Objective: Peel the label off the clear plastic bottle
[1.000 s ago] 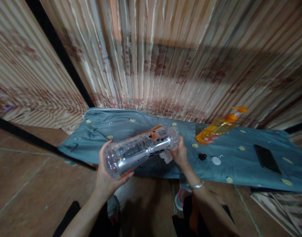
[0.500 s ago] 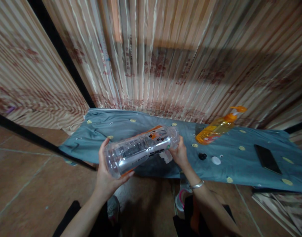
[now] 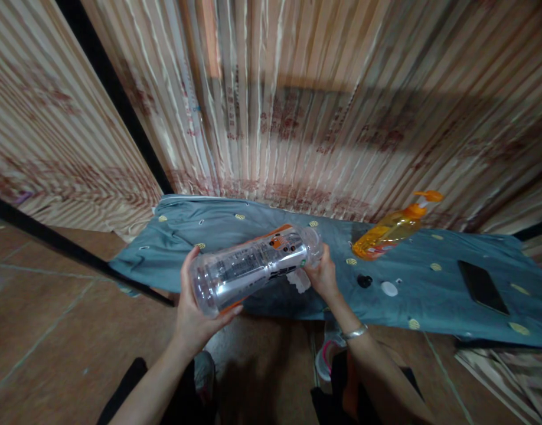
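Left hand (image 3: 195, 316) wraps around the wide base end of a clear plastic bottle (image 3: 257, 268), digits spread along both sides; right hand (image 3: 323, 274) closes around the narrower end, most of its fingers hidden, so can't tell if it pinches a cap there or just grips the neck. Bottle is held slantwise across the front of a blue-green sheet (image 3: 142, 260), narrow end higher in view, orange and silver label facing up; contents unclear. Change over the last second: next to none. Both hands keep the same grip, bottle keeps nearly the same slant, the whole view just drifts a bit as the head moves. Reads as a steady two-handed hold, no visible progress in the handling. Just under the bottle by the right hand, a whitish scrap (image 3: 299, 281), can't tell if attached or separate. Right wrist has a silver bracelet (image 3: 356, 332). On the sheet to the right, unmoved: yellow pump bottle (image 3: 386, 235) with orange top, small black piece (image 3: 364, 281) just beside a white disc (image 3: 389, 288), dark flat slab (image 3: 482, 287) farther off, maybe a phone. Striped curtain (image 3: 297, 118) hangs behind.
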`<state>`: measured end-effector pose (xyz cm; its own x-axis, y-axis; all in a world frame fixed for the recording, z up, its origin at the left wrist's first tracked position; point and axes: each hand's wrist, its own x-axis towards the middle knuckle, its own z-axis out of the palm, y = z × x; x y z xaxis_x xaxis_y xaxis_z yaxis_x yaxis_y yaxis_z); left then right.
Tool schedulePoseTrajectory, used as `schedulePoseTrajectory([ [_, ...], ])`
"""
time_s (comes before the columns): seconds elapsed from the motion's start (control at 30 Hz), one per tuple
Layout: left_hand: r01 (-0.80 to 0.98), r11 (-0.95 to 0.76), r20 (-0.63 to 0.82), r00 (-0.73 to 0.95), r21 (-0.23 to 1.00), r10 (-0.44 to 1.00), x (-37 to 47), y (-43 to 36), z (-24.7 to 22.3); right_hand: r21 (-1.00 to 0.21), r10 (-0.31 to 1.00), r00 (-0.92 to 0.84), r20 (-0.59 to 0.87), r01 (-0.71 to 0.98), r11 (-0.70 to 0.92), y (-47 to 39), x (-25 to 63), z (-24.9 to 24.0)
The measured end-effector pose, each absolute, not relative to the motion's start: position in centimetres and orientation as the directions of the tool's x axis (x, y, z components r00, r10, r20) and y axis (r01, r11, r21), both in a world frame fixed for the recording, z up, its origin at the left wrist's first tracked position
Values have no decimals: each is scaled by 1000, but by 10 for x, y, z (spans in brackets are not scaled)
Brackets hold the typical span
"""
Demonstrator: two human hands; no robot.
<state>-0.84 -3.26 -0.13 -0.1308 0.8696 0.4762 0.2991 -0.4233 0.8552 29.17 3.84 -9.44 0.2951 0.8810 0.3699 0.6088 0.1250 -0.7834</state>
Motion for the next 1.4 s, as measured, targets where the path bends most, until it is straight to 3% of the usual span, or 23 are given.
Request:
schedulePoseTrajectory([
  [0.4,286,-447,490,-94,847,867,-11,-32,-5,-783,879,295,375,608,130,39,291,-94],
  [1.03,276,-329,373,-122,903,920,-18,-34,-9,-792,889,297,349,600,111,37,290,-90],
  [1.4,286,-405,458,-147,868,877,-17,-31,-14,-779,893,275,356,615,121,37,293,-91],
])
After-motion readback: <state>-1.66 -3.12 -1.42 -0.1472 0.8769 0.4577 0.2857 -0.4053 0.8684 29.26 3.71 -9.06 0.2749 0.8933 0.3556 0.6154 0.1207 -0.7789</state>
